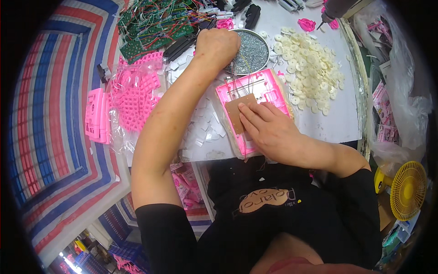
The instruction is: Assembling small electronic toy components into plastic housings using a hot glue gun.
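Note:
My right hand (pixel 269 130) lies with its fingers stretched over a small brown board (pixel 241 112), pressing it against an open pink plastic casing (pixel 272 90). The casing rests on a padded, pale-edged support (pixel 288 102) near the table's front edge, and thin wires run out past the board. Farther up, my left hand (pixel 218 48) is closed at the left rim of a round metal dish (pixel 250 52) full of small screws. Its fingertips are hidden, so what they may hold does not show.
Green circuit boards with wires (pixel 155 29) pile up at the far left. Bagged pink keypads (pixel 137 86) lie left of my left arm. Cream discs (pixel 310 68) are heaped right of the dish. A power screwdriver (pixel 335 11) hangs at the far right; a yellow fan (pixel 407 191) stands lower right.

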Demonstrator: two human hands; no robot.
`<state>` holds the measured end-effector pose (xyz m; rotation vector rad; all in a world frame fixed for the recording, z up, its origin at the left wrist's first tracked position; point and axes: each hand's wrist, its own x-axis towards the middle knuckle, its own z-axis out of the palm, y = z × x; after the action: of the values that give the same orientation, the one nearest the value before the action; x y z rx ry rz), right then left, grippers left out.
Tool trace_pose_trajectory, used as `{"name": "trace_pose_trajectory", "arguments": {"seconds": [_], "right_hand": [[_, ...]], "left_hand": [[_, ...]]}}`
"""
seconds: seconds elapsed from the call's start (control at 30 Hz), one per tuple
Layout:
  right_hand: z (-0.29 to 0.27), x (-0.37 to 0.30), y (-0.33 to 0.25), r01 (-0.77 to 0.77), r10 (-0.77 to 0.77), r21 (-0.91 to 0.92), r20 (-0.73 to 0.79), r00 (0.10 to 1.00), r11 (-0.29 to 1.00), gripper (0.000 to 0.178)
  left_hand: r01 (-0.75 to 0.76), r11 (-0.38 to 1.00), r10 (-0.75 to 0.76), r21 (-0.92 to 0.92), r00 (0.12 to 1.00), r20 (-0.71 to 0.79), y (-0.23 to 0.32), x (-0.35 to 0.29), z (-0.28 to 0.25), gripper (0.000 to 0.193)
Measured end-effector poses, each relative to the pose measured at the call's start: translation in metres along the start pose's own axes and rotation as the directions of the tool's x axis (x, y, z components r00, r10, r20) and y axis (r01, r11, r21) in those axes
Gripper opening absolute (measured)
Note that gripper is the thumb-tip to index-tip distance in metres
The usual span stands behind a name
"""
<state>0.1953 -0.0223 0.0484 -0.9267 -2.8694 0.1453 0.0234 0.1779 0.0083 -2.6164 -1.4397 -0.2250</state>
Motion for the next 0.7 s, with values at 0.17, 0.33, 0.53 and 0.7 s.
{"name": "trace_pose_trajectory", "arguments": {"seconds": [0.17, 0.33, 0.53, 0.7], "right_hand": [[-0.002, 0.003, 0.001, 0.009, -0.008, 0.024, -0.044, 0.999, 1.0, 0.055], [-0.003, 0.0, 0.008, 0.016, -0.016, 0.007, -0.049, 0.999, 1.0, 0.055], [-0.012, 0.007, 0.047, 0.064, -0.05, 0.584, -0.04, 0.998, 0.809, 0.037], [-0.073, 0.039, 0.168, 0.104, 0.739, 0.798, -0.592, 0.32, 0.594, 0.031]], "left_hand": [[0.109, 0.904, -0.205, -0.413, 0.959, -0.196, -0.002, -0.033, -0.066, 0.023], [0.153, 0.553, -0.325, -0.819, 0.945, -0.042, 0.05, -0.127, -0.096, 0.008], [0.146, 0.641, -0.366, -0.753, 0.921, -0.134, 0.089, -0.182, -0.048, 0.007], [0.138, 0.709, -0.333, -0.692, 0.93, -0.156, 0.095, -0.182, -0.049, 0.006]]}}
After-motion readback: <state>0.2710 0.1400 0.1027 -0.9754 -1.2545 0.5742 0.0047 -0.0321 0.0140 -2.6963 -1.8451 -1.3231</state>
